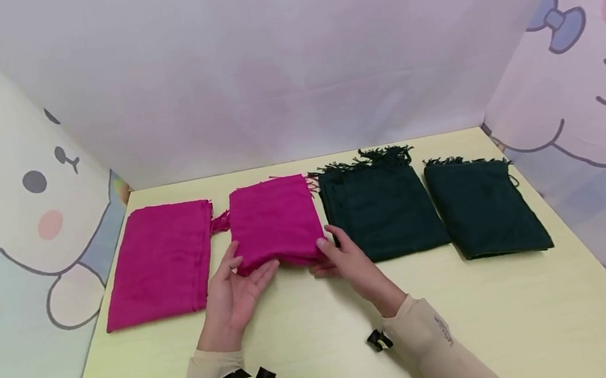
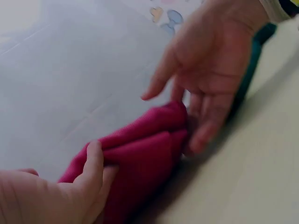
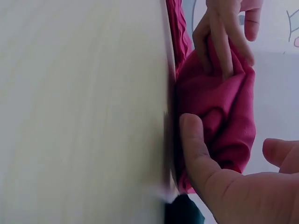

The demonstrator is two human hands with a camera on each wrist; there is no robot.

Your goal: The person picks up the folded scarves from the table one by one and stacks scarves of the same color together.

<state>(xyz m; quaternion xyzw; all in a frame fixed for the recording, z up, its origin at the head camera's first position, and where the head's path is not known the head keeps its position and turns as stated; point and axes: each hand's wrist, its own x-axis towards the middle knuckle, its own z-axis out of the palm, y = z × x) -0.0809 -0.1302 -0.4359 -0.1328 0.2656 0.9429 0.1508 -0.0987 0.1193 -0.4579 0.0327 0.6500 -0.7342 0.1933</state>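
Note:
A folded magenta scarf point(image 1: 275, 217) lies in the middle left of the table, its near edge slightly raised and bulging. At its near left corner is my left hand point(image 1: 236, 296), palm turned up, with extended fingers against the near edge. The left fingers point(image 3: 219, 42) press into the folds in the right wrist view. My right hand point(image 1: 353, 264) touches the near right corner with fairly straight fingers. In the left wrist view the right thumb point(image 2: 159, 84) stands apart from the cloth.
Another folded magenta scarf point(image 1: 160, 261) lies to the left, its fringe toward the middle one. Two folded dark green scarves point(image 1: 384, 211) lie to the right, fringes at the back. The pale table point(image 1: 309, 338) meets a white curtain behind and cartoon-printed side panels.

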